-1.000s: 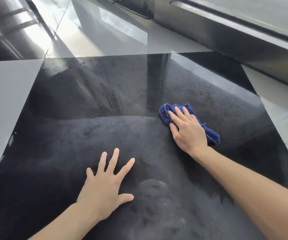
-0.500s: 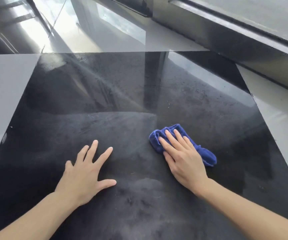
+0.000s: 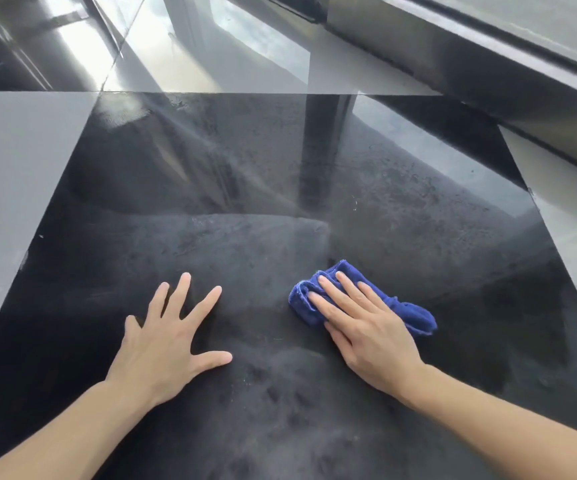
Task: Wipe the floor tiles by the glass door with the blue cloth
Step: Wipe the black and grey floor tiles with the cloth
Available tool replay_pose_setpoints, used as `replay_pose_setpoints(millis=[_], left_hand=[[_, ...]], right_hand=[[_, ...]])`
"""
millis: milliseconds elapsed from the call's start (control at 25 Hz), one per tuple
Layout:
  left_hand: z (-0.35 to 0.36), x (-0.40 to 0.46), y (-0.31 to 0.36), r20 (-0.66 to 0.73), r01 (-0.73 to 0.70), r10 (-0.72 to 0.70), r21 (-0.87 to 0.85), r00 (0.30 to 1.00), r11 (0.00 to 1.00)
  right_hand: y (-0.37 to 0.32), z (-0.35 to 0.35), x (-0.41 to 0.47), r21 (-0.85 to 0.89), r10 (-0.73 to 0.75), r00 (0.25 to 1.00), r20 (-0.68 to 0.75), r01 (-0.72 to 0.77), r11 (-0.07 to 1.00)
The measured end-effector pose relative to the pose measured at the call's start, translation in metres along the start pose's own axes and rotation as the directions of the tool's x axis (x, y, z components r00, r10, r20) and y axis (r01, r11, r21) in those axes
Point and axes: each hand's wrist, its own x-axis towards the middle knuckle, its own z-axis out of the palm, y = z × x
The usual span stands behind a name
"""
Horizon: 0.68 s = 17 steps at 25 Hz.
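Observation:
A large glossy black floor tile (image 3: 245, 174) fills the middle of the head view, with smears and specks on it. A crumpled blue cloth (image 3: 406, 308) lies on the tile right of centre. My right hand (image 3: 366, 327) presses flat on the cloth, fingers stretched over its left part; the cloth's right end sticks out past the hand. My left hand (image 3: 166, 341) rests flat on the bare tile to the left, fingers spread, holding nothing. The glass door's dark bottom frame (image 3: 488, 57) runs along the upper right.
Pale grey tiles border the black one on the left (image 3: 13, 174) and on the right (image 3: 571, 209). More reflective floor (image 3: 183, 53) stretches away at the top. The door frame forms a raised edge along the right side.
My right hand has pulled the blue cloth back toward me across the black tile. My left hand has shifted left and a little farther from me, still flat on the tile.

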Motion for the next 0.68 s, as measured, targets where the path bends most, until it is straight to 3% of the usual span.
replay_pose_setpoints(millis=[120, 280, 360, 520, 680], left_hand=[[-0.002, 0.005, 0.003, 0.017, 0.019, -0.020, 0.040, 1.000, 0.999], [-0.014, 0.025, 0.009, 0.004, 0.057, -0.058, 0.104, 0.998, 0.993], [-0.015, 0.033, 0.009, 0.000, 0.079, -0.079, 0.088, 0.997, 0.993], [-0.016, 0.042, 0.008, 0.018, 0.103, -0.103, -0.005, 0.995, 0.995], [-0.018, 0.045, 0.009, 0.003, 0.122, -0.122, -0.088, 0.992, 0.989]], right_hand=[[0.007, 0.003, 0.042, 0.023, 0.043, 0.999, 0.029, -0.044, 0.999], [0.024, 0.000, 0.112, -0.040, -0.034, 0.977, 0.209, 0.044, 0.998], [0.028, 0.001, 0.144, -0.081, 0.001, 0.965, 0.264, 0.022, 0.997], [0.016, 0.014, 0.163, -0.114, 0.082, 0.967, 0.240, -0.056, 0.992], [-0.003, 0.015, 0.122, 0.009, 0.074, 0.983, 0.169, -0.076, 0.997]])
